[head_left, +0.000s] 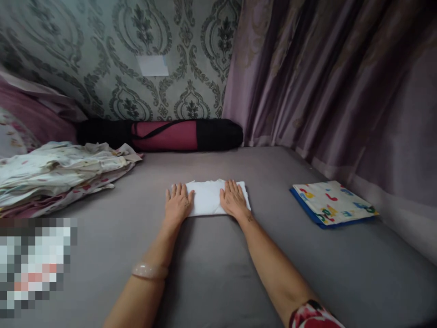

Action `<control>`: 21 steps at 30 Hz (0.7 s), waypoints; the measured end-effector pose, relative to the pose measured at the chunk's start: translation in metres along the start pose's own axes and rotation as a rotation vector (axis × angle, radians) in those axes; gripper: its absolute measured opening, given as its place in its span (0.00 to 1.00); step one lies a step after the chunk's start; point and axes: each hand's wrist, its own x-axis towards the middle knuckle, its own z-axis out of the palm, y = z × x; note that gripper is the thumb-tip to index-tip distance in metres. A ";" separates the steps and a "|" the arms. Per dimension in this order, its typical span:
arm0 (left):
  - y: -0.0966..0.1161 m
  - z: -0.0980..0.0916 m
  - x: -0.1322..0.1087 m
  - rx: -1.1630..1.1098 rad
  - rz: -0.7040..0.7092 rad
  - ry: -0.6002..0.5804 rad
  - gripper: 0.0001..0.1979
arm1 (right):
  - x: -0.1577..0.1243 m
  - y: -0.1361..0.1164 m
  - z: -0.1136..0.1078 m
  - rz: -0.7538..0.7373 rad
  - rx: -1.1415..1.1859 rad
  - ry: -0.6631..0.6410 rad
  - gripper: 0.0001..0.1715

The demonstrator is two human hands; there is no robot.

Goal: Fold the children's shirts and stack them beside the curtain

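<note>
A white folded cloth (206, 199) lies flat on the grey bed sheet (211, 264), in the middle of the head view. On its left end rests my left hand (179, 202), palm down with the fingers stretched out. My right hand (234, 199) presses flat on the right end in the same way, fingers extended. Part of each end of the cloth is hidden under the hands. Some uneven edges of the cloth show along its far side and at its right end.
To the right sits a folded cloth with colourful letters and a blue underside (332, 202). Rumpled printed fabric (68, 168) is heaped at the left. A long black and maroon bag (164, 135) lies against the wall. Purple curtains (293, 68) hang along the right side.
</note>
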 end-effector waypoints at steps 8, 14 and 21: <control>-0.006 -0.002 0.001 0.001 0.006 0.053 0.30 | 0.002 0.013 -0.003 0.034 -0.001 0.011 0.34; -0.011 -0.001 0.003 0.003 0.013 -0.024 0.32 | 0.005 0.029 0.006 0.182 -0.038 0.017 0.36; -0.014 0.002 0.005 -0.001 -0.011 -0.052 0.32 | 0.008 0.029 0.003 0.182 -0.037 0.006 0.35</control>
